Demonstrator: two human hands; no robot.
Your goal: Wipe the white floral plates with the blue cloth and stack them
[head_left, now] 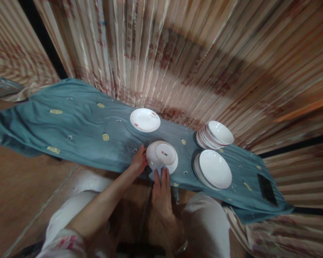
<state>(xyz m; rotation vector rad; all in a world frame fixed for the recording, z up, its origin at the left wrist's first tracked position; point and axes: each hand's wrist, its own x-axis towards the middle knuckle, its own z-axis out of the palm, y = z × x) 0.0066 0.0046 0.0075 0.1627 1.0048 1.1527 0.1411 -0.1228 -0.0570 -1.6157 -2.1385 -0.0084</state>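
A white plate (154,150) is turned underside up near the front edge of the cloth-covered table, its foot ring and a small red and black mark showing. My left hand (139,162) grips its left rim, the thumb on top and the other fingers mostly hidden. On the plate's near edge, my right hand (161,184) presses a small light-blue cloth (159,167) with its fingertips. Behind it lies a white plate with a floral pattern (145,120), face up.
At the right stand a stack of bowls (215,134) and, nearer, a stack of plates (214,170). A black phone (267,190) lies at the table's right end. The green tablecloth (86,125) is wrinkled on the left. A pleated curtain (156,53) hangs behind the table.
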